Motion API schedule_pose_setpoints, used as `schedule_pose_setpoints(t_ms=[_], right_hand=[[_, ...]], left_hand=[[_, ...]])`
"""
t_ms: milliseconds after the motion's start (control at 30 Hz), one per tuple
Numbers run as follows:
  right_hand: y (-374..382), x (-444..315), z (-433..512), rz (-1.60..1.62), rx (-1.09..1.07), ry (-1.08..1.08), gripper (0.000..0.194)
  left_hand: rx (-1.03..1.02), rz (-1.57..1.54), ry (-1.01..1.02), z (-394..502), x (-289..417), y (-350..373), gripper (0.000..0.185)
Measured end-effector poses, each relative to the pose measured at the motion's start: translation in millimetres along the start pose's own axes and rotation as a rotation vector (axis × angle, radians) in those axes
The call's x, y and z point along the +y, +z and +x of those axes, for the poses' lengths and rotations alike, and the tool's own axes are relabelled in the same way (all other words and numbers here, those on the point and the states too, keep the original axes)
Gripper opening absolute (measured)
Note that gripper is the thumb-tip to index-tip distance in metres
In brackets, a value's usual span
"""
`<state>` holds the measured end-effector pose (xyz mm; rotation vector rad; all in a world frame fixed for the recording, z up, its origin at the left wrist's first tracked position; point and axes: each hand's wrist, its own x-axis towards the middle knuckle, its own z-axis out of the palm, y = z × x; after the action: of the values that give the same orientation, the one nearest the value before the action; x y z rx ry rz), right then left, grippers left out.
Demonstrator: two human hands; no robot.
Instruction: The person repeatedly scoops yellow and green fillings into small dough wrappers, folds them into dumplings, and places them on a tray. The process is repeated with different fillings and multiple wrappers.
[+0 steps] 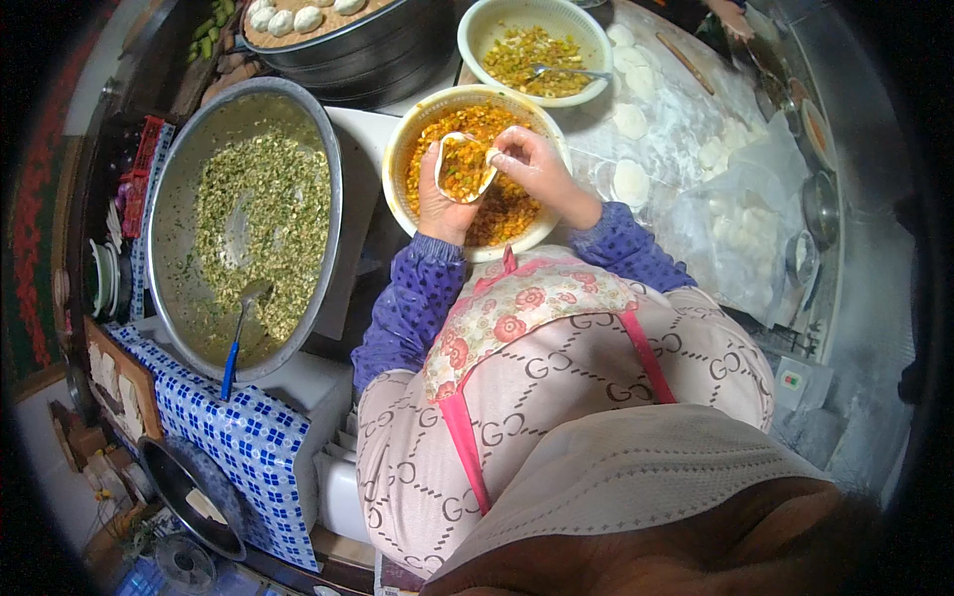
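Note:
My left hand (446,201) holds a round dough wrapper (463,197) filled with orange and green chopped filling. The fingertips of my right hand (531,165) pinch the wrapper's right edge. Both hands are above a cream plastic colander bowl (555,141) of orange chopped filling. Behind it stands a paler colander bowl (602,37) with yellow-green filling and a metal spoon (570,72). Flat dough rounds (631,184) lie on the floured worktop to the right. White filled buns (308,19) sit in a large round steamer (358,63) at the top.
At the left, a large metal basin (335,160) holds chopped green filling and a blue-handled spoon (232,357). A rolling pin (686,63) lies at the upper right, near another person's hand (732,21). Clear plastic sheeting (734,231) covers dough pieces on the right.

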<state>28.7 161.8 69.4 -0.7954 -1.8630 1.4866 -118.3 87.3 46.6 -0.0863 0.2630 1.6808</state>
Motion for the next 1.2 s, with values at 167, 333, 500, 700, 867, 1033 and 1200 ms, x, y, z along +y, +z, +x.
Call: schedule_pose_setpoints(t_ms=[167,333,500,700,867,1033,1200], right_hand=[[1,2,1,0.039,0.032,-0.032,0.018],[0,1,0,0.008,0.058,-0.091,0.016],[-1,-5,0,-0.090,0.034,-0.124,0.016],[1,-15,-1,-0.117,0.044,-0.192,0.015],[2,-21,-1,-0.156,0.069,-0.210,0.012],[0,-26,-1,-0.347,-0.016,-0.382,0.016],[-3,-26,-2,-0.248,-0.067,-0.269,0.016]], left_hand=[[0.028,0.004,-0.072,-3,0,0,0.034],[-0.007,-0.017,-0.125,-2,0,-2,0.035],[0.067,0.014,-0.154,-1,-1,-3,0.035],[0.010,0.037,-0.229,-3,0,2,0.033],[0.037,0.071,-0.219,-2,1,6,0.033],[0.094,0.069,-0.266,-1,2,4,0.029],[-0.008,0.029,-0.339,0,4,0,0.032]])
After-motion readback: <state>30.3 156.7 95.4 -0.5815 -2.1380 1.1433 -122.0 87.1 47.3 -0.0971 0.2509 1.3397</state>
